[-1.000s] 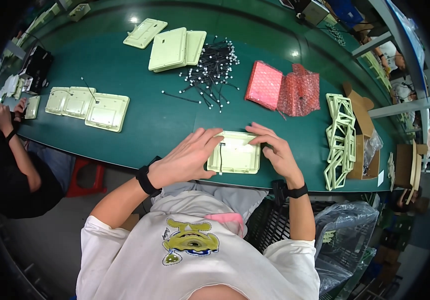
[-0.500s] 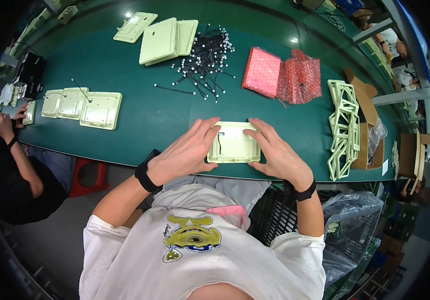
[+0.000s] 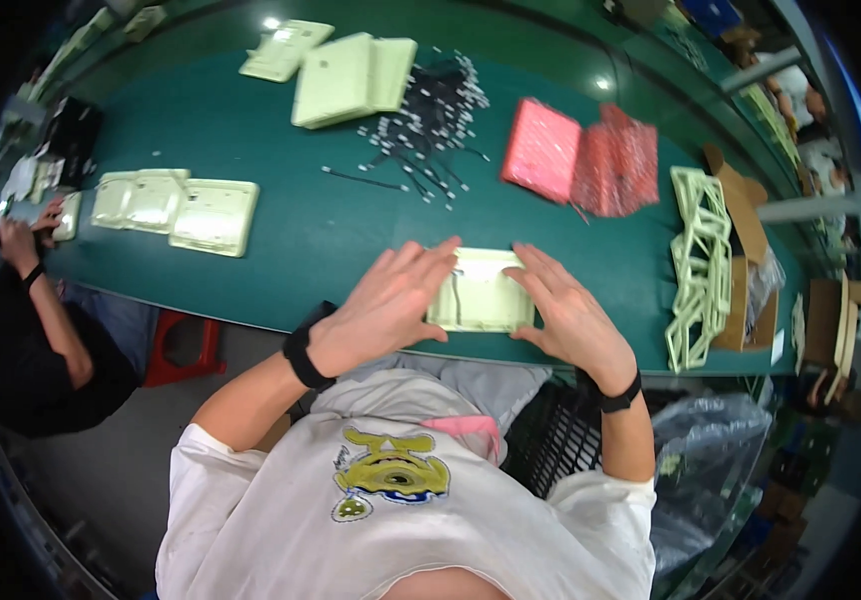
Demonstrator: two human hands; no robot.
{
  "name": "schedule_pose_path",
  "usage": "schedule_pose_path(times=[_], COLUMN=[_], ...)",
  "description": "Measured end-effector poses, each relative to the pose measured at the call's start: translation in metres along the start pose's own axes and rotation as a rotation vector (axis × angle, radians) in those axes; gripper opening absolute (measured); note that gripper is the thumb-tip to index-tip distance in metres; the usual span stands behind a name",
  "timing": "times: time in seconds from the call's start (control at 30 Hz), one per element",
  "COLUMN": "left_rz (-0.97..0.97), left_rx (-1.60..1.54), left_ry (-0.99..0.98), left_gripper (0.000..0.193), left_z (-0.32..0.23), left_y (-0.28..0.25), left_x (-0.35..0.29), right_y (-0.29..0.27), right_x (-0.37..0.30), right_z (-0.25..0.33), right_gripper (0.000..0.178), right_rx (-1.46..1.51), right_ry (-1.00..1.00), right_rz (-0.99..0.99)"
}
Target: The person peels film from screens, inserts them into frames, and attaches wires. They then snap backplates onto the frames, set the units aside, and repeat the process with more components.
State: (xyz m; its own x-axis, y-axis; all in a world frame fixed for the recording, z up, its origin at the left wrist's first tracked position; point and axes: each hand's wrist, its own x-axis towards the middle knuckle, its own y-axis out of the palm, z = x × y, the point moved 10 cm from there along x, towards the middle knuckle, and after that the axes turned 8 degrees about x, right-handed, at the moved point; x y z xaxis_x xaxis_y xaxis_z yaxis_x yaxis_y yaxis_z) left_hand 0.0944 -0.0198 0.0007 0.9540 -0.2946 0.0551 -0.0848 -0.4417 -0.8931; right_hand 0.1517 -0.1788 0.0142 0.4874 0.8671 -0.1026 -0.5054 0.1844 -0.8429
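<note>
A pale yellow-green plastic housing (image 3: 493, 302) lies at the table's near edge, its hollow side facing up. Inside it, by the left wall, runs a short dark cable (image 3: 457, 292). My left hand (image 3: 391, 305) grips the left end, thumb at the near corner and fingers at the far one. The right end sits in the grasp of my right hand (image 3: 576, 325), held the same way. Beyond the housing spreads a heap of black cables with white connectors (image 3: 436, 105).
Stacked pale panels (image 3: 336, 80) stand at the back, with more housings (image 3: 213, 218) at the left. Pink bubble wrap (image 3: 616, 165) and pale frames (image 3: 701, 265) lie to the right, beside a cardboard box (image 3: 751, 315). A co-worker's hands (image 3: 36, 232) work at far left.
The whole scene has shifted slightly to the right in the picture. Both hands stay on the housing, their grip much the same. A co-worker's hands at far left have moved slightly.
</note>
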Motion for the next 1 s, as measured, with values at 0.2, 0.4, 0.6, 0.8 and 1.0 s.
schedule_pose_path(times=[0.2,0.4,0.6,0.8,1.0], left_rz=[-0.081,-0.264,-0.408,-0.574,-0.621], left_rx=[-0.029,0.006,0.061,0.007,-0.087], left_ry=[-0.085,-0.334,-0.468,-0.464,-0.254], left_gripper=[0.098,0.092,0.086,0.046,0.022], left_z=[0.026,0.076,0.104,0.103,0.069], left_y=[-0.029,-0.088,-0.103,-0.113,-0.123], left_x=[-0.037,-0.127,-0.174,-0.160,-0.099], right_y=[0.012,0.042,0.065,0.049,0.072], right_x=[0.033,0.120,0.186,0.163,0.157], right_z=[0.037,0.106,0.124,0.131,0.102], right_gripper=[0.082,0.080,0.079,0.077,0.061], right_rx=[-0.073,-0.035,0.010,0.061,0.219], right_ry=[-0.062,-0.171,-0.153,-0.244,-0.195], right_rz=[-0.035,-0.098,-0.081,-0.302,-0.244])
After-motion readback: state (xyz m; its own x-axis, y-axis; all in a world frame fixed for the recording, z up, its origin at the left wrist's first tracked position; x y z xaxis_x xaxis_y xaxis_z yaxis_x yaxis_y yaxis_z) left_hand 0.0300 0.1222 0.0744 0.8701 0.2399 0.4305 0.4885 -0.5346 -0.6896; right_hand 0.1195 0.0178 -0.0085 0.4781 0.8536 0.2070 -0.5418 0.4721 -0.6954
